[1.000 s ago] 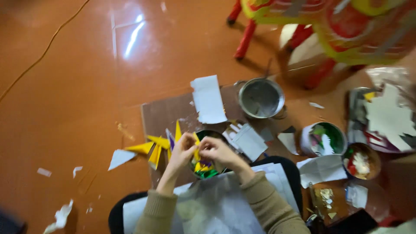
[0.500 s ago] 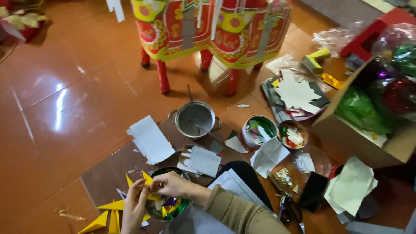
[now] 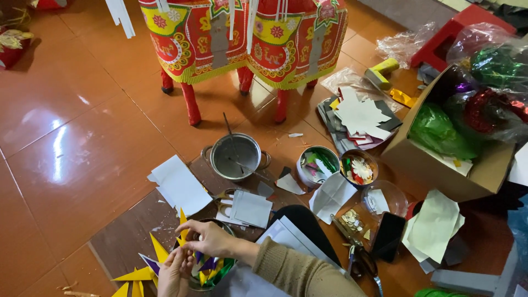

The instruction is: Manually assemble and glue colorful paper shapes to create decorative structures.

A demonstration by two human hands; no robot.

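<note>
A home craft workshop is showing here: paper cuttings (image 3: 360, 115) are littering the tiled floor (image 3: 82, 137) beside a decorated paper animal figure (image 3: 242, 38) and a glue pot (image 3: 236, 155).

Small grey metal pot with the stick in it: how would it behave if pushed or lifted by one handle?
The small grey metal pot looks thin-walled and almost empty, so it is probably light and would likely slide on the glossy orange floor tiles rather than tip. The thin stick leans loosely against its rim, so it may shift or fall out. Lifted by one handle, it would probably tilt.

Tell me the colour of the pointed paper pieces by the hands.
Mostly yellow pointed paper pieces, a few purple among them, clearest in the head view.
</note>
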